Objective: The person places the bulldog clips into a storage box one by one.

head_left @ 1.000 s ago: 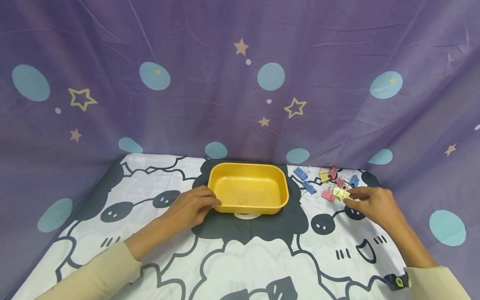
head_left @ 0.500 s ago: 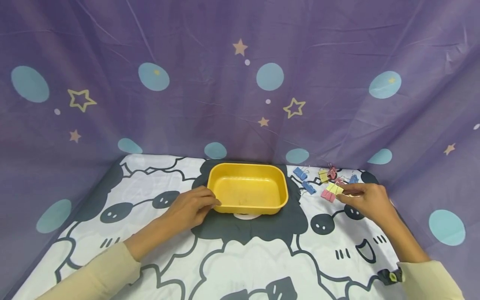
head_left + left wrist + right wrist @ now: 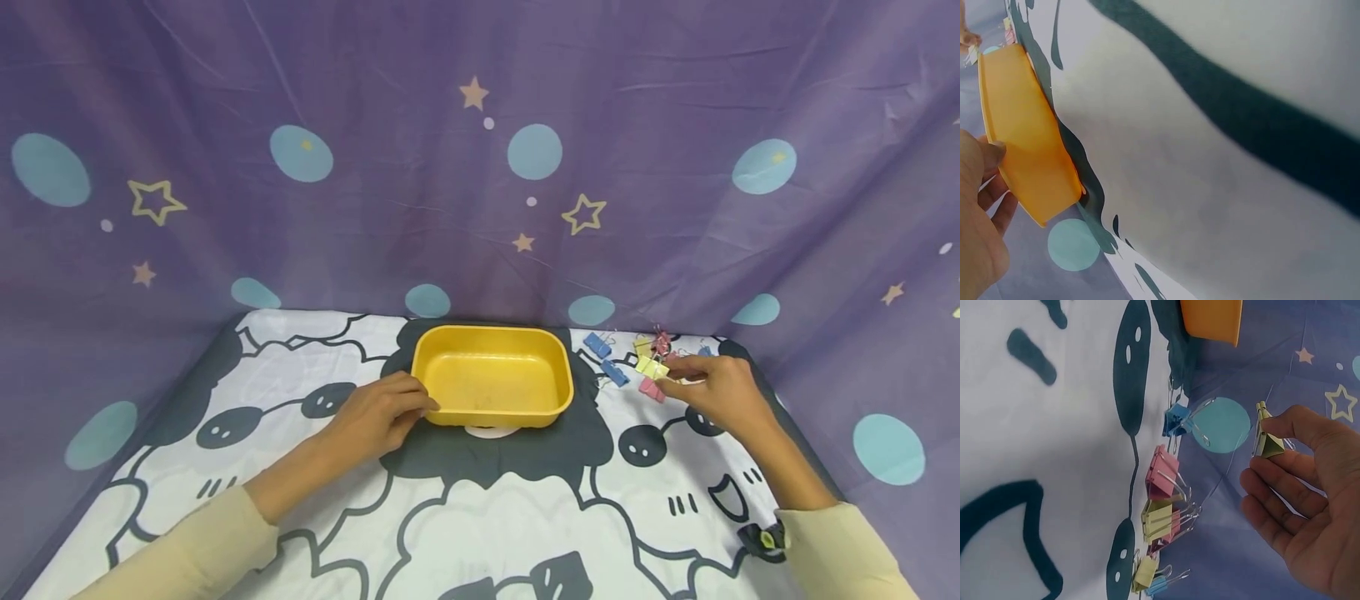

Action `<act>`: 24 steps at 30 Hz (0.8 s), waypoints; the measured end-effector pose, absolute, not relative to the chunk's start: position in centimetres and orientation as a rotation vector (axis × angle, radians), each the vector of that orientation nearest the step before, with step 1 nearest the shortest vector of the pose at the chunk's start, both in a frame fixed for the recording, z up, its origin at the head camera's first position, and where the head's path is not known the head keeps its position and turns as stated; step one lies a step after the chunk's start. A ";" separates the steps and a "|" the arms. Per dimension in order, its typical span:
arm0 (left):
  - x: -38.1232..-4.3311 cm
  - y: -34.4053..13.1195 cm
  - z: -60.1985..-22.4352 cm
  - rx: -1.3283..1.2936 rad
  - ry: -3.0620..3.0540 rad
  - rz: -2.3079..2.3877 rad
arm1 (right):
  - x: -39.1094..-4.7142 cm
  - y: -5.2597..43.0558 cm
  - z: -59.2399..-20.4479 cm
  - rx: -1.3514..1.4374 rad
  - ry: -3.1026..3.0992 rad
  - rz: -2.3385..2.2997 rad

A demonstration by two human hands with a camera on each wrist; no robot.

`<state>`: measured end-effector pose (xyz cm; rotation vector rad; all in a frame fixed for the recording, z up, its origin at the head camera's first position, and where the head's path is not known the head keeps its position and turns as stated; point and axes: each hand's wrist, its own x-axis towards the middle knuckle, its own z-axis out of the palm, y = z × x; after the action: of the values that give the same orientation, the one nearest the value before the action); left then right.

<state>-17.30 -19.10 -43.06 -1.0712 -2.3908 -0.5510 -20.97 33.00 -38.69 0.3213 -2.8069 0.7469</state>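
A shallow yellow plastic tray stands at the back middle of the table. My left hand pinches the tray's left rim, with the thumb over the edge in the left wrist view. My right hand holds a yellow binder clip between thumb and index finger, raised above the cloth; its other fingers are loosely bent. Below and around that hand lie more binder clips: a pink binder clip, a blue binder clip, another blue one, a yellow one and red ones, partly hidden by the hand.
A white cloth with dark sheep drawings covers the table. Right behind the tray and clips hangs a purple curtain printed with stars and dots. A small dark object with a yellow-green spot sits at the right sleeve.
My right hand has lifted the yellow binder clip and carried it left and up, past the pink clip. The left hand stays at the tray's rim.
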 end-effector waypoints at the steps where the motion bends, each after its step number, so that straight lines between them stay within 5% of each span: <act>1: -17.3 -19.1 -43.1 -1.066 -2.395 -0.551 | -21.1 32.8 -38.6 0.328 -2.811 0.748; 24: -17.7 -19.3 -43.0 -1.122 -2.356 -0.525 | -21.4 28.8 -38.2 0.489 -2.767 0.776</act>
<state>-17.66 -19.26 -43.03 -1.1222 -2.3559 -0.5250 -21.42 28.76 -38.23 0.4894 -2.7672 0.7764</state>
